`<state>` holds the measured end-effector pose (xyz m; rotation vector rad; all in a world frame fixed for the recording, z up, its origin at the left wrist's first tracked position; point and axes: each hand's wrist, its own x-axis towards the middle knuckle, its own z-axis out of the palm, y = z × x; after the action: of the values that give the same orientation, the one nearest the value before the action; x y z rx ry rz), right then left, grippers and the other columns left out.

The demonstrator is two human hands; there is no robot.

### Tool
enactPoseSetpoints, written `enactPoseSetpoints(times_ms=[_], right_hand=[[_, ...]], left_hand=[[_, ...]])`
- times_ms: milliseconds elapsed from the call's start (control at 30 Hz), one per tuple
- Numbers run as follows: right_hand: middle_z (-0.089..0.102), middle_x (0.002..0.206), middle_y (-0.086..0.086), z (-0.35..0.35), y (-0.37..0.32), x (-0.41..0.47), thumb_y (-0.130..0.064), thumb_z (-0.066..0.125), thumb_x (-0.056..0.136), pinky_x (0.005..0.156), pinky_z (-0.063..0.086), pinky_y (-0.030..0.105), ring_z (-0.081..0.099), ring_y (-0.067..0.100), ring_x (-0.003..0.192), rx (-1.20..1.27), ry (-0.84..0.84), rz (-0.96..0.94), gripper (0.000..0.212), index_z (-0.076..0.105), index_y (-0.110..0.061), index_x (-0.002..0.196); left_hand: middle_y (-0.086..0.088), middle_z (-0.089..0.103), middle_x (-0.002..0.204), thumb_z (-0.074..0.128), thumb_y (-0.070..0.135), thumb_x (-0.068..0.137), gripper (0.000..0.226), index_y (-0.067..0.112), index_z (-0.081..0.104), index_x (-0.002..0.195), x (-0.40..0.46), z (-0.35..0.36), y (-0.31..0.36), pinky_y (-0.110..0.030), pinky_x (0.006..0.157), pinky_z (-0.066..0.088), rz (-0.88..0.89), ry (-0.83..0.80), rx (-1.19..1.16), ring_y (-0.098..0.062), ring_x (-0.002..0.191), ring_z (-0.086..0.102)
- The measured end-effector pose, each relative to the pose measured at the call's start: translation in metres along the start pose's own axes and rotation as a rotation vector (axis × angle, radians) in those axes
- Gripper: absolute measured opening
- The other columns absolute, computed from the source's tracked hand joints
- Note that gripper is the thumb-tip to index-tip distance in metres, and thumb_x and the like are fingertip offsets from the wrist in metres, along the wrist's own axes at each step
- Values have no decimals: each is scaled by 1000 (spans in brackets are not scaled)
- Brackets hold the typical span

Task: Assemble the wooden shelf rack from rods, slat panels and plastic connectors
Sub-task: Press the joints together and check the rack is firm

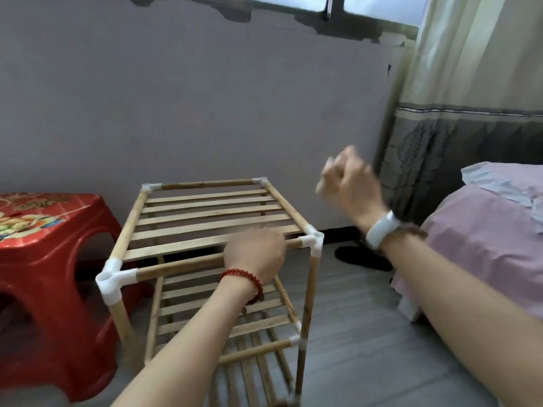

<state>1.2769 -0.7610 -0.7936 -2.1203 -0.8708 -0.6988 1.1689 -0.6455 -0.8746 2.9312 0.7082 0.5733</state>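
Rack (211, 259) upright on floor at six o'clock, steadied by left hand (255, 254) curled round front top rod (176, 264); right hand (348, 183) raised at two o'clock, blurred, loosely fisted, seemingly empty.

Right hand (346, 183) motion-blurred; rack (211, 218) base cropped.

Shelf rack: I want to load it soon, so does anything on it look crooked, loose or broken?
Nothing stands out. The shelf rack stands upright, top slats even, white corner connectors seated. The left hand grips the front top rod; the blurred right hand is raised clear.
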Motion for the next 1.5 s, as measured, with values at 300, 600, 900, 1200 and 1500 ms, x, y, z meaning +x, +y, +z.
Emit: enactPoseSetpoints(times_ms=[300, 600, 900, 1200, 1500], right_hand=[[60, 71, 6, -12, 3, 19, -35, 41, 92, 64, 35, 31, 59, 33, 76, 126, 78, 87, 24, 42, -12, 86], [59, 68, -3, -13, -8, 13, -32, 42, 94, 65, 34, 31, 53, 28, 75, 137, -58, 102, 21, 40, -13, 86], [60, 72, 1, 0, 18, -24, -40, 41, 97, 56, 44, 28, 55, 17, 64, 197, -491, 185, 29, 41, -16, 82], [53, 70, 15, 10, -16, -55, -54, 18, 98, 52, 38, 27, 46, 18, 55, 861, -867, 443, 64, 61, -9, 86], [68, 87, 0, 0, -18, -89, -33, 51, 95, 59, 44, 26, 64, 19, 72, -77, -328, -314, 20, 63, -23, 108]], left_hand=[[5, 54, 131, 16, 38, 99, 49, 26, 58, 120, -2, -1, 0, -33, 95, 37, 22, -1, -8, -17, 122, 48], [5, 54, 131, 16, 38, 99, 48, 25, 57, 121, -4, -1, -1, -33, 94, 37, 49, 13, 11, -17, 121, 47], [3, 60, 121, 29, 39, 98, 38, 25, 56, 121, 1, -12, -4, -32, 85, 45, -15, -22, -200, -17, 109, 54], [-4, 67, 106, 57, 24, 91, 30, 16, 61, 120, -31, -30, -12, -39, 89, 49, 229, 22, -748, -18, 99, 61], [-4, 56, 105, 27, 39, 100, 37, 15, 45, 123, -37, -57, -43, -28, 76, 42, -66, 46, -821, -16, 94, 53]])
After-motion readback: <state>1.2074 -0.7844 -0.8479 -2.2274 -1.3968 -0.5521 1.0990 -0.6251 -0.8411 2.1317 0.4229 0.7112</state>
